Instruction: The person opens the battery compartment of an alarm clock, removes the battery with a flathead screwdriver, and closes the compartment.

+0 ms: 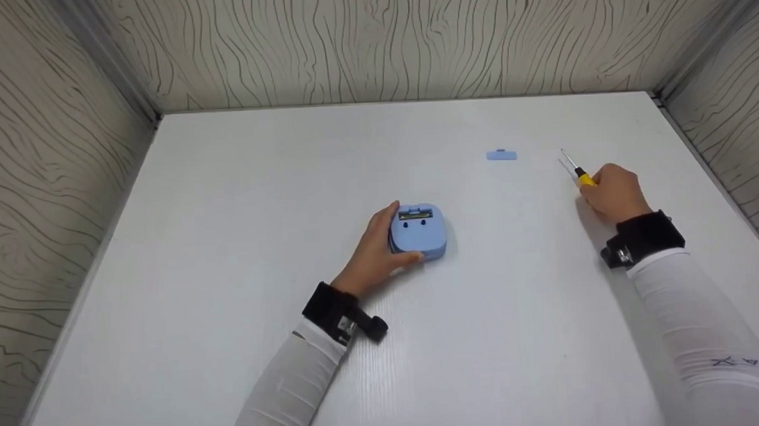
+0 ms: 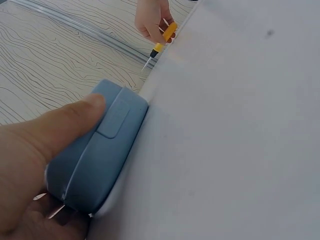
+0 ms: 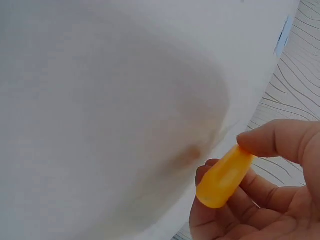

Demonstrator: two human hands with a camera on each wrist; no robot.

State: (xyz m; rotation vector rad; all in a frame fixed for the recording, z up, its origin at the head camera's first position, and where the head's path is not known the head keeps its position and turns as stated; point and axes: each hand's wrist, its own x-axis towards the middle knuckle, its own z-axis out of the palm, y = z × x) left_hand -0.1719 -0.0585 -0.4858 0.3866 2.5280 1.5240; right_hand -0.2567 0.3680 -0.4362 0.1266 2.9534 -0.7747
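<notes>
Head view alone shows the open slot (image 1: 416, 215) atop the blue case (image 1: 418, 238), mid-table, left hand (image 1: 375, 251) gripping it; left wrist view adds an outlined side panel (image 2: 116, 119). White table (image 1: 227, 245), wood-grain-patterned walls (image 1: 372, 40), small blue cover (image 1: 501, 156) lying farther back. Screwdriver (image 1: 583, 175), pinched in right hand (image 1: 615, 193) at table's right, slants lengthwise away and leftward, tip toward far wall.

In the middle, a box (image 1: 419, 238) is showing light blue with two black dots. At the upper right, a little cover (image 1: 501, 156) is showing light blue too. At the right, the screwdriver (image 1: 585, 179) is showing yellow, black and silver. The table (image 1: 226, 213) is showing white. Across the top, the wall (image 1: 372, 40) is showing dark wavy lines on cream. White sleeves (image 1: 291, 386) and black straps (image 1: 653, 234) are showing lower down.
</notes>
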